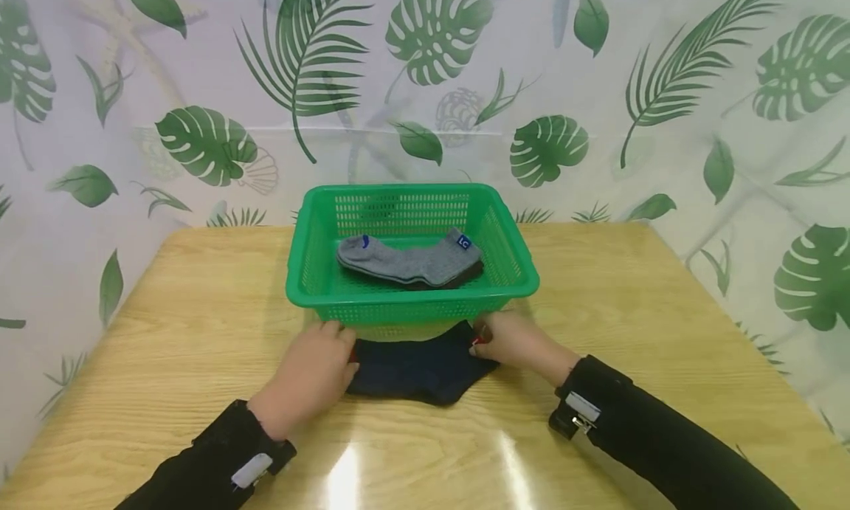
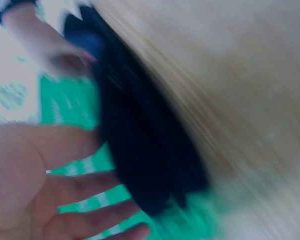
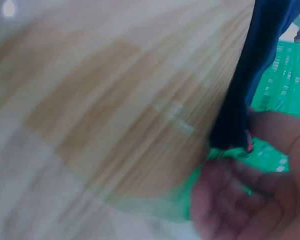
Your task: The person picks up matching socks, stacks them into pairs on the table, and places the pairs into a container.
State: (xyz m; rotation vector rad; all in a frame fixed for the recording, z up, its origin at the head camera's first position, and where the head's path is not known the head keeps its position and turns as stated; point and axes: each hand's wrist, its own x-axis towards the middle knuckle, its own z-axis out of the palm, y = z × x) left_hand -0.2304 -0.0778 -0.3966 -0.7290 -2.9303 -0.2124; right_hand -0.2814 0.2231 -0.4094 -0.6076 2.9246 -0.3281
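A pair of dark navy socks [image 1: 418,368] is stretched sideways in front of the green basket, just above or on the table; the exact height is hard to tell. My left hand [image 1: 317,370] pinches the toe end, where a bit of red shows. In the left wrist view, the left thumb [image 2: 72,145] lies on the near side of the blurred socks [image 2: 140,130], with the fingers behind. My right hand [image 1: 521,344] pinches the cuff end beside a small red label. In the right wrist view, the right hand [image 3: 260,185] has thumb and fingers at the cuff [image 3: 235,127].
Behind the socks stands a green plastic basket [image 1: 412,300] with slotted walls. Grey socks [image 1: 412,263] with a blue label lie in it, over a darker sock. The wooden table [image 1: 219,303] reaches back to a leaf-patterned cloth [image 1: 465,156].
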